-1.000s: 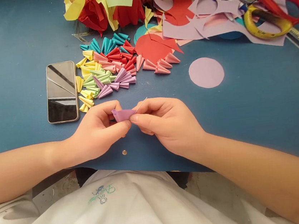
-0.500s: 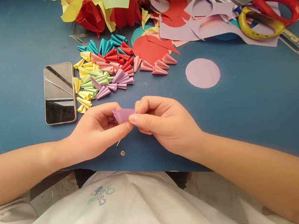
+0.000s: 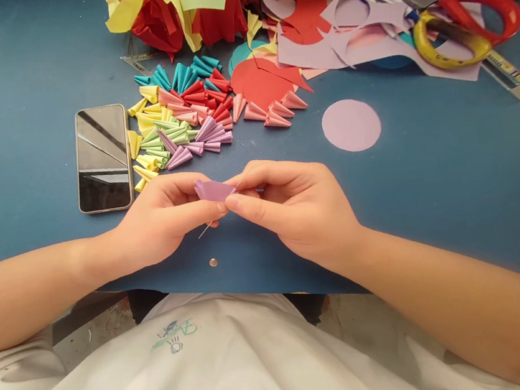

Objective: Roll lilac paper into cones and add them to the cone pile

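Left hand (image 3: 164, 221) and right hand (image 3: 296, 206) meet over the blue counter (image 3: 452, 198), both pinched closed on 1 rolled lilac paper cone (image 3: 214, 190); a thin wire (image 3: 205, 230) pokes out below. Finished paper cones (image 3: 185, 119) piled at 12 o'clock, phone (image 3: 102, 158) at 10, lilac paper disc (image 3: 351, 124) at 2.

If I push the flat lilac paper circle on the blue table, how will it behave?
The flat lilac paper circle looks thin, so it probably slides lightly and bends easily. Lying flat on the blue table, it is unlikely to roll.
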Demonstrator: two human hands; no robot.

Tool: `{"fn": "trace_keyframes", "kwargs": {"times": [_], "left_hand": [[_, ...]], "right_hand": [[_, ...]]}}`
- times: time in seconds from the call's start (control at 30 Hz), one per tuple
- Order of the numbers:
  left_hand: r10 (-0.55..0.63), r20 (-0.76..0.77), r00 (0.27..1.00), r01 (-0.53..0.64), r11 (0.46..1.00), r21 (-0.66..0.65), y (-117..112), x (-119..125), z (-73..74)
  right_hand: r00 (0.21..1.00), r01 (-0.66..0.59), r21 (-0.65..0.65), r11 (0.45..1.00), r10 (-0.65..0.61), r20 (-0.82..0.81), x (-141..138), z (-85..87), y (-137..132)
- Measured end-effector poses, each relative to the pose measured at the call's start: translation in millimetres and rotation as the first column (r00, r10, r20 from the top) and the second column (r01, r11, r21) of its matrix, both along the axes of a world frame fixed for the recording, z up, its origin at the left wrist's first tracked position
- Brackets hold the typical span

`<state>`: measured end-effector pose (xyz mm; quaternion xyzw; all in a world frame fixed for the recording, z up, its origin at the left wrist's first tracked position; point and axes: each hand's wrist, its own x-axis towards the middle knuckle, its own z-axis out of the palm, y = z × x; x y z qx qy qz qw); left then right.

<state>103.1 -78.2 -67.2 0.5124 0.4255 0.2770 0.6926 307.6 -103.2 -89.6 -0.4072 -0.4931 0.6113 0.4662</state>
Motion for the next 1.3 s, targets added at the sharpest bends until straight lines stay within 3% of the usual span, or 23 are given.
{"fn": "trace_keyframes", "kwargs": {"times": [0.37,0.5,0.67,0.93,1.1,1.3], "left_hand": [[-0.052,-0.009,0.999,0.052,0.998,0.035,-0.4,-2.0,-3.3],[0.006,0.026,1.000,-0.007,1.000,0.009,-0.5,-1.3,-4.0],[0.013,0.022,1.000,-0.013,1.000,0.004,-0.1,-1.8,-3.8],[-0.008,0.032,0.999,0.008,1.000,0.024,-1.0,-2.1,-1.9],[-0.017,0.074,0.997,0.012,0.998,0.066,-4.5,-3.0,-4.7],[0.139,0.148,0.979,-0.170,0.961,0.218,-12.1,-0.9,-8.8]], "right_hand": [[0.980,0.056,0.172,0.984,-0.087,0.181,0.4,3.3,-2.9],[0.974,0.084,0.201,0.976,-0.123,0.190,0.7,2.4,-3.0],[0.980,0.046,0.185,0.982,-0.080,0.182,1.2,1.0,-3.2],[0.984,0.014,0.323,0.946,-0.071,0.164,4.7,-2.0,-5.2],[0.974,0.084,0.283,0.955,-0.139,0.180,2.3,1.3,-6.3],[0.987,0.119,0.187,0.975,-0.137,0.088,-0.6,-0.2,-6.8]]}}
